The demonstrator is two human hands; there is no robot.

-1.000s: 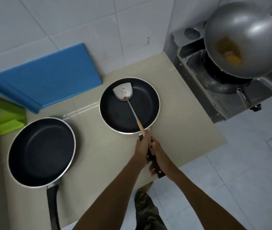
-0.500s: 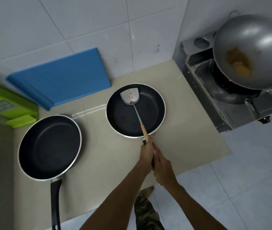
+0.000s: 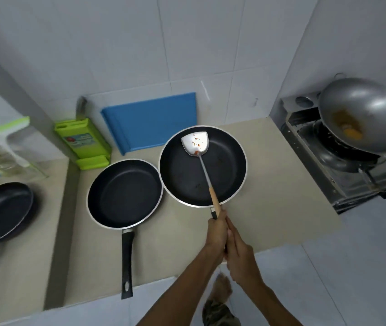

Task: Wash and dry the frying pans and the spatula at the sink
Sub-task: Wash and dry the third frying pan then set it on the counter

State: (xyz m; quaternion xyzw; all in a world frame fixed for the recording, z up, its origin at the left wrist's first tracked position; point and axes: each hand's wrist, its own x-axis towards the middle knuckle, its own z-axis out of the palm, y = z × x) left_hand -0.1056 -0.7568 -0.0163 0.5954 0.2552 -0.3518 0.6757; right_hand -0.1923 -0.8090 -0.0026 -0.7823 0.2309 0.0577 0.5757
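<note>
In the frying pan (image 3: 182,175), spatula (image 3: 195,143), handle in left hand (image 3: 216,232) grip, pan handle in right hand (image 3: 240,257) grip.

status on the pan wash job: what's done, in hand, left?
Done: nothing visibly; the spatula blade carries red specks. In hand: left hand grips the spatula handle, right hand the right pan handle, over the counter. Left: washing and drying that pan, the middle pan, the left pan and the spatula.
</note>
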